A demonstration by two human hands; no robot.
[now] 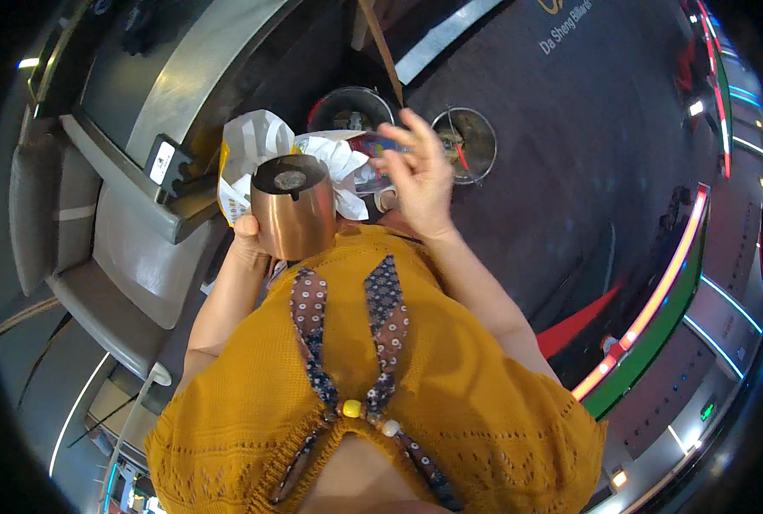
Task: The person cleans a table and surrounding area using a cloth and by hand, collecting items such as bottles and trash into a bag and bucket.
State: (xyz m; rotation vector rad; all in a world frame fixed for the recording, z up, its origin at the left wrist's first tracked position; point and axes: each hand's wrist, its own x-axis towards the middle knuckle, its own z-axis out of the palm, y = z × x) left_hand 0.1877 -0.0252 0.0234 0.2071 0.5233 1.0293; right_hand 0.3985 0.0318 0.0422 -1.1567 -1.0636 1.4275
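Observation:
A copper-coloured metal cup (294, 224) is in my left hand (246, 242), whose fingers wrap round its lower left side. The cup is tilted so its dark inside shows, with a round greyish patch in it and a small notch at the rim. Just to its right, my right hand (424, 180) is raised and touches nothing I can see. Its fingers are apart and slightly blurred. Behind the cup is a white plastic bag (257, 137) with yellow edging. Crumpled white paper or plastic (334, 158) bunches between the cup and my right hand.
Two round buckets stand on the dark floor ahead: one bucket (314, 110) behind the white bag, another bucket (487, 163) right of my hand, with litter inside. At left are a grey padded chair (133, 257) and a table edge (120, 163) holding a black box (165, 167).

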